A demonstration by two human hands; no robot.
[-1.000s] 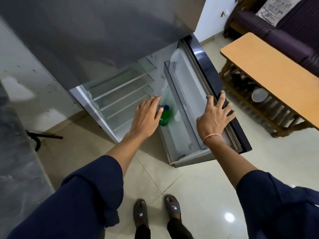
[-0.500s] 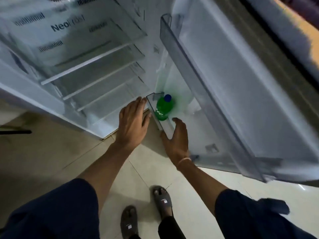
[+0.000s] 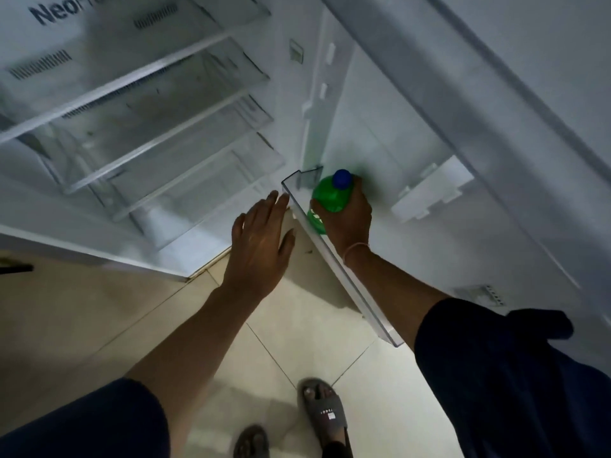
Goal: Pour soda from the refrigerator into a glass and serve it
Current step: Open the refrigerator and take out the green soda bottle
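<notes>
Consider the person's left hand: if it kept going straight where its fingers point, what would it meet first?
Probably the near corner of the clear door bin: the left hand has fingertips almost at it, though depth is unclear.

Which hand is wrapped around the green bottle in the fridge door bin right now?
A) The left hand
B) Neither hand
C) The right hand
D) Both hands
C: the right hand is closed around the green bottle inside the door bin, while the left hand is spread open outside the bin, off the bottle.
</notes>
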